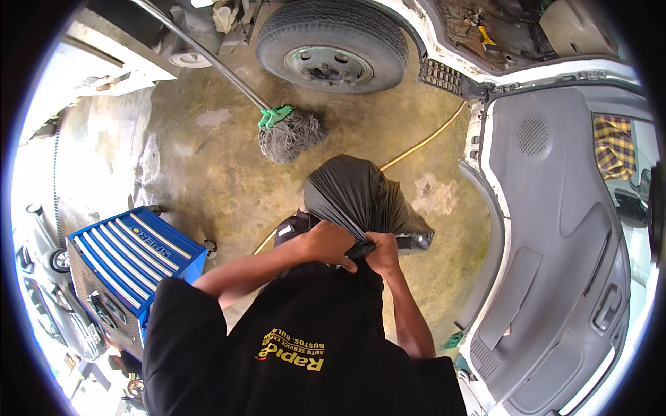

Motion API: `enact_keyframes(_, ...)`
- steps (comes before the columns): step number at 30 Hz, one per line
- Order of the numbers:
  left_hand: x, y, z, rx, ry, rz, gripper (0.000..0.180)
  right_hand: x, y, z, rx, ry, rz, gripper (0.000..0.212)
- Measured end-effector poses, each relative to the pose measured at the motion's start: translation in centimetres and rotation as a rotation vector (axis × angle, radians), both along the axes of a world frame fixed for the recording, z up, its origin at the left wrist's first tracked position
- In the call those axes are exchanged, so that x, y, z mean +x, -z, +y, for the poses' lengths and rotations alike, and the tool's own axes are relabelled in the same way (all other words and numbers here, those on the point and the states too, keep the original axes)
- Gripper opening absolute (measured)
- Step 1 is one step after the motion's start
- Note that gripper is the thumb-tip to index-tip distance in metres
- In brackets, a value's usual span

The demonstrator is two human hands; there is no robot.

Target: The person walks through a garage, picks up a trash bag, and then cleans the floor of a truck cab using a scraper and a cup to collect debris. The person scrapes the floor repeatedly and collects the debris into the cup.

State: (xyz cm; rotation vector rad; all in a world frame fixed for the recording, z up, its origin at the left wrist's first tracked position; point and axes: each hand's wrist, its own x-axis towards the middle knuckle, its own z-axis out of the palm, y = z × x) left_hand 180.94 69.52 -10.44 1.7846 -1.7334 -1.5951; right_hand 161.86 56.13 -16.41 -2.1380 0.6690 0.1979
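Head view. My left hand (pixel 331 244) and my right hand (pixel 381 253) meet at the gathered neck of a black plastic bag (pixel 354 197). Both fists are closed tight on the twisted plastic, knuckles touching, with a short tail of the neck showing between them. The full, rounded bag hangs just in front of my chest, above the stained concrete floor (pixel 208 159).

Beyond the bag, a grey string mop (pixel 290 135) with a green clamp lies on the floor, its metal handle running up toward the top left. A yellow hose (pixel 423 142) crosses the floor behind the bag. A vehicle wheel (pixel 331 45) stands at the top edge. An open grey vehicle door (pixel 555 243) fills the right side. A blue tool cabinet (pixel 135 260) stands at the lower left, well apart from the bag.
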Motion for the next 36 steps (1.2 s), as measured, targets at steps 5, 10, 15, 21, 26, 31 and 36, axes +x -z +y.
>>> enact_keyframes(5, 1.8, 1.1, -1.0, -0.124, -0.573, -0.110, 0.034, 8.5, -0.6, -5.3, -0.018, -0.172, -0.038, 0.010)
enact_keyframes(10, 4.8, 3.9, -4.0, -0.162, -0.868, 0.029, 0.038, 18.6, 4.1, -11.1, -0.023, -0.523, -0.162, 0.015)
enact_keyframes(15, 11.6, 10.0, -9.8, 0.005, -1.152, -0.114, 0.041, 29.7, 11.8, -17.4, 0.031, -0.700, -0.205, 0.014)
enact_keyframes(21, 15.7, 17.3, -17.8, 0.164, -1.200, -0.303, 0.038, 36.1, 20.5, -23.9, 0.079, -0.729, -0.326, 0.013)
enact_keyframes(26, 17.0, 20.3, -19.8, 0.091, -0.979, -0.182, 0.039, 33.7, 22.7, -28.0, 0.156, -0.457, -0.333, 0.039)
enact_keyframes(31, 18.2, 22.9, -19.9, 0.476, -0.842, 0.053, 0.049, 28.4, 21.0, -30.9, 0.236, -0.261, -0.328, 0.045)
enact_keyframes(36, 20.3, 26.5, -15.4, 0.248, -1.350, 0.038, 0.030, 23.1, 20.7, -33.1, 0.039, -0.378, -0.192, 0.032)
